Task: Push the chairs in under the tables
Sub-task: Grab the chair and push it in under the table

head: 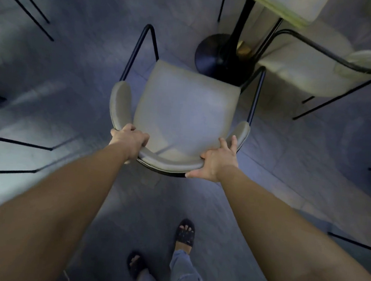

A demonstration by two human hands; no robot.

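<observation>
A grey padded chair point(186, 113) with a curved backrest and thin black metal legs stands in front of me, its seat facing a table. My left hand point(130, 139) grips the left part of the backrest. My right hand point(219, 160) grips the right part, fingers wrapped over the rim. The table point(286, 8) has a pale top at the upper right, a black column and a round black base point(211, 53) just beyond the chair's front edge.
A second pale chair point(314, 68) with black legs stands to the right of the table base. Black chair legs point(26, 6) show at the upper left, left and right edges. My sandalled feet point(185, 232) stand on the grey floor behind the chair.
</observation>
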